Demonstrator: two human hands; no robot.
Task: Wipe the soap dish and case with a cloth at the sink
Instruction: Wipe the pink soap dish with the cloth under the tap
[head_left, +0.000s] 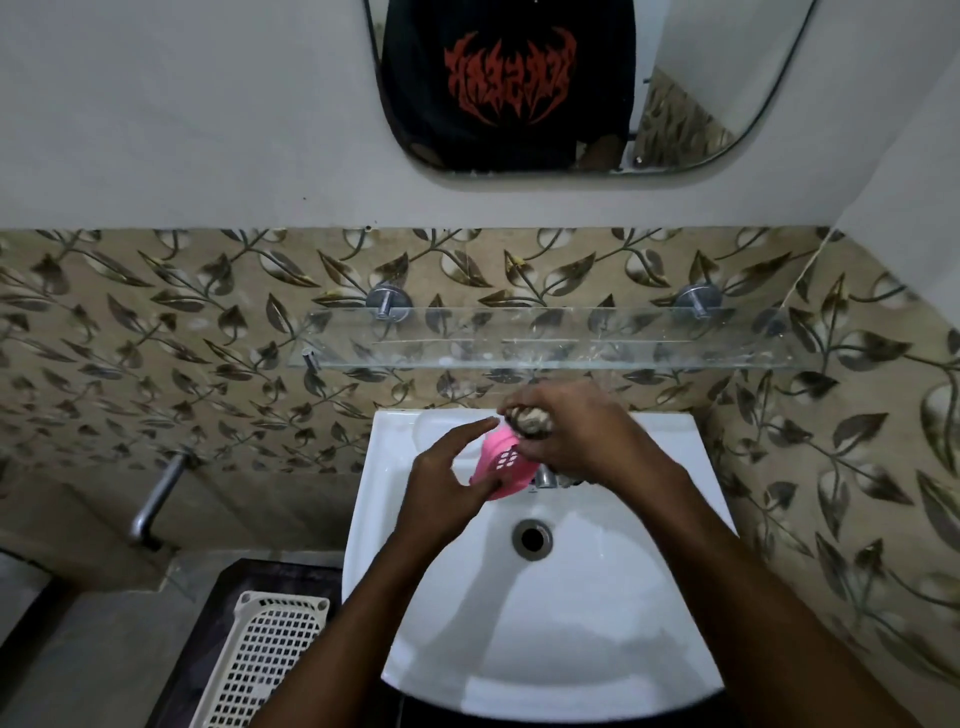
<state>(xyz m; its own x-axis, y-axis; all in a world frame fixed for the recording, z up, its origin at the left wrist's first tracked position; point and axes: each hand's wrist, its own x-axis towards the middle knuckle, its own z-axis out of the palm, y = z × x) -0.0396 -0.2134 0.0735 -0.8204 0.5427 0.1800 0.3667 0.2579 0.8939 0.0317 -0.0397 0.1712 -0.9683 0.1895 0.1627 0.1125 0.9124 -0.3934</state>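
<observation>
Head view looks down on a white sink (467, 649), over which both hands work. The left hand (447, 488) pinches a pink soap dish (501, 467) by its edges, index finger stretched along the far rim and thumb under the near rim, holding it tilted above the basin. The right hand (582, 436) has its fingers curled tightly round a bunched, mottled cloth (530, 421) and presses it against the far end of the dish, just beside the left fingertips. A metal tap (544, 475) peeks out right below the right hand.

Judging from this grip, the main risk is a slip: the dish is held only at its rim, so a hard wipe from the cloth could lever it out of the pinch and drop it into the basin toward the drain (532, 539) beneath the hands. The wad could also snag in the dish's small drain holes.

The dish holds nothing I can see. The sink bowl shows only its drain. A white perforated basket (249, 670), well to the left of the left forearm, shows nothing inside it. The glass shelf (545, 345) beyond the hands carries only smears. No separate case is identifiable.
</observation>
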